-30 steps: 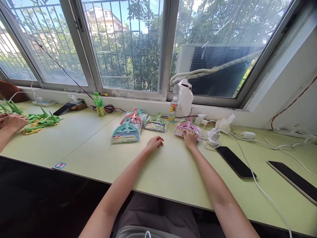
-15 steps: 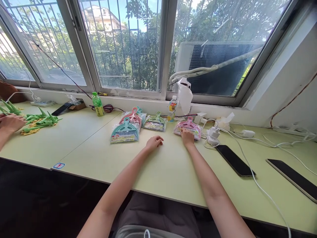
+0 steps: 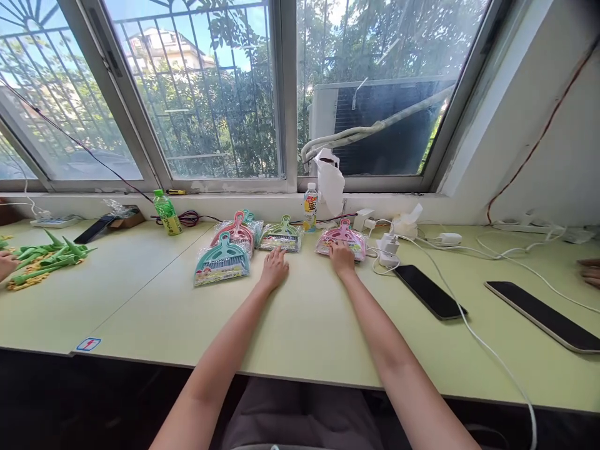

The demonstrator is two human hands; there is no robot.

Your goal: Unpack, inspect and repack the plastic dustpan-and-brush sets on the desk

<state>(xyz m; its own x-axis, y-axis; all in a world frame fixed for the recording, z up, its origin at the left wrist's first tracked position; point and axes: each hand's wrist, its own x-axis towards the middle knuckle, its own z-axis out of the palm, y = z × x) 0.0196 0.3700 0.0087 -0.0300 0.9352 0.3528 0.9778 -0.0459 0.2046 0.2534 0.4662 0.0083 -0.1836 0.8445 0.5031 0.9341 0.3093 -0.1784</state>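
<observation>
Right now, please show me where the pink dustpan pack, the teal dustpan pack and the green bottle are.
pink dustpan pack (image 3: 344,236): head view, on its pink pan, above the right hand.
teal dustpan pack (image 3: 220,261): head view, on the teal pan's middle.
green bottle (image 3: 167,214): head view, on its label.

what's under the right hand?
The right hand rests on the near edge of a pink dustpan set in clear wrap, lying on the green table. The covered part of the pack is hidden.
</observation>
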